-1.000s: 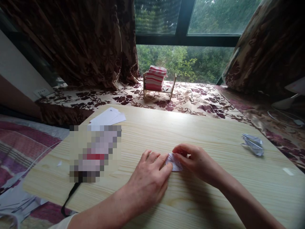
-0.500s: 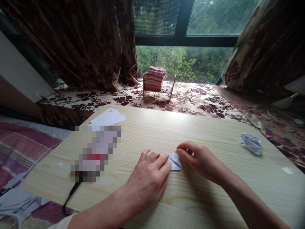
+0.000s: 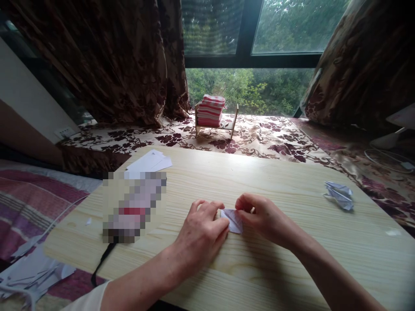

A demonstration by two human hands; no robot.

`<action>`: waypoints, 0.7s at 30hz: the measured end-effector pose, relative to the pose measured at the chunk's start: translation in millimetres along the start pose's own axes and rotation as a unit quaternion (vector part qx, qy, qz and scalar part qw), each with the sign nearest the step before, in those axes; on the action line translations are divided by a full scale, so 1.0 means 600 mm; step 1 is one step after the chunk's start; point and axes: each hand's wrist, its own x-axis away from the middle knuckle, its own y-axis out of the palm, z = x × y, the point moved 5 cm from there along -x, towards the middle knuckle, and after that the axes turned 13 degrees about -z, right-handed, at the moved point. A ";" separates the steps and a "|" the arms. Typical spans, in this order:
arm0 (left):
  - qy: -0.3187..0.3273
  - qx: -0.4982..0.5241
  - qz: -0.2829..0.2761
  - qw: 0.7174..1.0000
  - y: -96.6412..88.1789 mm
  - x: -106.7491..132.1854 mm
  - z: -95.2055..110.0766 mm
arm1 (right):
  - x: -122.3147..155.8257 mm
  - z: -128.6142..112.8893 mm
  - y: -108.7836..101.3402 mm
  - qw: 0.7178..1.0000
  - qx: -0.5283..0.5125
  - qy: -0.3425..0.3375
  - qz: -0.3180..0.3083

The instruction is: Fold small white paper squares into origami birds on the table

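Observation:
A small piece of folded white paper (image 3: pixel 234 219) lies flat on the light wooden table (image 3: pixel 279 255), near its middle. My left hand (image 3: pixel 201 231) rests palm down with its fingertips pressing the paper's left edge. My right hand (image 3: pixel 262 217) has its fingers curled and pinched on the paper's right side. Both wrists reach in from the near edge of the table.
A finished folded paper figure (image 3: pixel 339 195) sits at the table's right. White sheets (image 3: pixel 149 160) lie at the far left, beside a blurred-out object (image 3: pixel 134 205) with a black cord (image 3: pixel 103 260). A small wooden rack of striped cloths (image 3: pixel 212 112) stands by the window.
The folded paper and both hands have shifted slightly left. My right fingers have curled tighter on the paper's right side, and my left fingertips have closed in on its left edge.

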 end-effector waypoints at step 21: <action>-0.174 0.613 0.038 0.770 -0.009 -0.075 -0.038 | 0.013 -0.024 -0.037 0.968 -0.211 -0.100 0.095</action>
